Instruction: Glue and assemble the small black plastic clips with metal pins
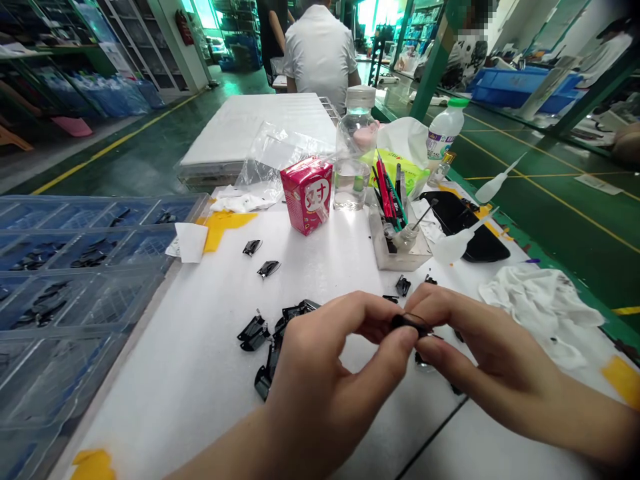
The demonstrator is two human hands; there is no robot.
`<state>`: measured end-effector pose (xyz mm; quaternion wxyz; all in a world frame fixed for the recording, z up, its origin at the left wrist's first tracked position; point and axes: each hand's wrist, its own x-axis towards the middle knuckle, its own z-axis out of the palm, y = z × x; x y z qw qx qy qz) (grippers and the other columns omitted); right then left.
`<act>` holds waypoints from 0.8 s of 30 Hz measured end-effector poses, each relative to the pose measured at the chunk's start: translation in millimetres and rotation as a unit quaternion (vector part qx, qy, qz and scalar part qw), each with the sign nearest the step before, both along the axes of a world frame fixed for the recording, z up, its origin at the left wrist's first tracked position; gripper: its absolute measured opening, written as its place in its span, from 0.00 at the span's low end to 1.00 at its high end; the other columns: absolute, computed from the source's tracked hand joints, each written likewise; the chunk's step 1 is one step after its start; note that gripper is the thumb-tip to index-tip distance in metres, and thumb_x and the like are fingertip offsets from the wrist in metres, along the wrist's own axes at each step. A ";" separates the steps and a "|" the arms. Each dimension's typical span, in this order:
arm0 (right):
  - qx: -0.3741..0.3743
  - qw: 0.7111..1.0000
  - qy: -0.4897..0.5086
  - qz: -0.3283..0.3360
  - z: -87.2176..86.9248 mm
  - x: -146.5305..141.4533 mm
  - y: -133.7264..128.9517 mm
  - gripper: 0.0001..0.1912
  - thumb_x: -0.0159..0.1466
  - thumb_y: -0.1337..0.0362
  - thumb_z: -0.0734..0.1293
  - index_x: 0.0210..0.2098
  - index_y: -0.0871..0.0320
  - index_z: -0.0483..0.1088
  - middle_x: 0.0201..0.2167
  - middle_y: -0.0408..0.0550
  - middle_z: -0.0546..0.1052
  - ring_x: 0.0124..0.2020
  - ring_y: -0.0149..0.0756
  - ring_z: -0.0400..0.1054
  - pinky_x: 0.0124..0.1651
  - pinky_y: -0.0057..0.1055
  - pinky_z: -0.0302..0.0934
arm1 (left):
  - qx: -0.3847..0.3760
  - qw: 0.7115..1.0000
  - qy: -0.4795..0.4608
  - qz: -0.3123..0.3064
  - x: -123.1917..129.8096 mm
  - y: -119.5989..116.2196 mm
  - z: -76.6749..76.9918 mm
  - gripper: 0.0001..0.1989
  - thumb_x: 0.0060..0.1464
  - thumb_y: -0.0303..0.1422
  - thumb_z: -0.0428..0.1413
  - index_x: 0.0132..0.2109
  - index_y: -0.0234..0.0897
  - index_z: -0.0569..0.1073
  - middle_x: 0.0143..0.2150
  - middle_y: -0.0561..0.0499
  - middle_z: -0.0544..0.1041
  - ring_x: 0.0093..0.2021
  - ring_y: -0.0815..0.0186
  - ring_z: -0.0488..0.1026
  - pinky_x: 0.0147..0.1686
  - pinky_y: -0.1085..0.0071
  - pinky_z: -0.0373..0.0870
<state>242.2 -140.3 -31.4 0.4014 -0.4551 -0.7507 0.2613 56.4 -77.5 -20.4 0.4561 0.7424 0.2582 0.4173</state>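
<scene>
The left hand [333,357] and right hand [483,340] pinch a small black plastic part [406,323] between closed fingertips, its long axis running roughly from hand to hand.

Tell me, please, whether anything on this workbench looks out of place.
Mildly: a white cloth lies crumpled at the right, and a red carton shares the worktop with small black parts, which looks untidy. No spill shows.
</scene>
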 end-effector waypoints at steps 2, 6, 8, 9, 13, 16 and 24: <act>0.042 0.999 0.020 -0.004 -2.3 2.1 0.1 0.12 0.69 0.72 0.64 0.50 0.53 0.64 0.35 0.45 0.73 0.35 0.35 0.70 0.32 0.28 0.69 | -0.171 0.984 -0.019 -0.050 2.1 3.6 -0.5 0.03 0.58 0.27 0.61 0.35 0.36 0.79 0.29 0.54 0.82 0.29 0.69 0.79 0.32 0.78 0.78; 0.105 0.994 -0.026 0.026 -2.3 10.9 1.3 0.26 0.66 0.78 0.65 0.61 0.53 0.61 0.44 0.50 0.71 0.42 0.36 0.70 0.38 0.29 0.72 | -0.441 0.882 -0.058 -0.158 2.9 10.3 -4.8 0.07 0.62 0.30 0.60 0.34 0.35 0.80 0.27 0.55 0.78 0.28 0.75 0.75 0.34 0.83 0.75; 0.134 0.986 -0.088 0.039 0.7 14.9 3.0 0.23 0.67 0.79 0.62 0.58 0.55 0.66 0.45 0.51 0.70 0.41 0.34 0.71 0.39 0.28 0.72 | -0.520 0.832 -0.065 -0.180 2.4 11.4 -6.2 0.06 0.60 0.30 0.61 0.34 0.33 0.80 0.28 0.55 0.77 0.27 0.76 0.74 0.33 0.83 0.74; 0.158 0.980 -0.115 0.034 2.5 16.2 4.0 0.20 0.68 0.79 0.62 0.55 0.56 0.68 0.45 0.51 0.69 0.40 0.32 0.71 0.38 0.26 0.72 | -0.550 0.812 -0.063 -0.183 2.2 11.3 -6.2 0.06 0.59 0.30 0.62 0.34 0.33 0.80 0.27 0.55 0.76 0.26 0.76 0.73 0.32 0.83 0.74; 0.239 0.955 -0.173 0.030 8.2 15.7 5.9 0.12 0.72 0.77 0.59 0.46 0.61 0.72 0.42 0.51 0.73 0.44 0.34 0.69 0.46 0.28 0.70 | -0.618 0.764 -0.051 -0.179 2.2 9.4 -3.5 0.06 0.54 0.30 0.65 0.31 0.31 0.78 0.24 0.56 0.74 0.24 0.76 0.70 0.30 0.82 0.73; 0.253 0.950 -0.179 0.044 8.6 13.0 5.9 0.14 0.75 0.75 0.55 0.44 0.64 0.72 0.41 0.52 0.76 0.50 0.35 0.67 0.55 0.28 0.65 | -0.641 0.745 -0.062 -0.174 2.4 8.2 -3.4 0.05 0.50 0.27 0.66 0.31 0.30 0.77 0.26 0.54 0.74 0.25 0.76 0.69 0.29 0.82 0.73; 0.271 0.935 -0.224 0.049 2.7 14.6 4.4 0.12 0.74 0.76 0.56 0.49 0.64 0.70 0.45 0.54 0.75 0.58 0.42 0.64 0.64 0.41 0.59 | -0.644 0.741 -0.081 -0.174 3.8 12.7 -8.7 0.04 0.54 0.27 0.65 0.33 0.29 0.78 0.28 0.53 0.76 0.27 0.76 0.72 0.31 0.82 0.76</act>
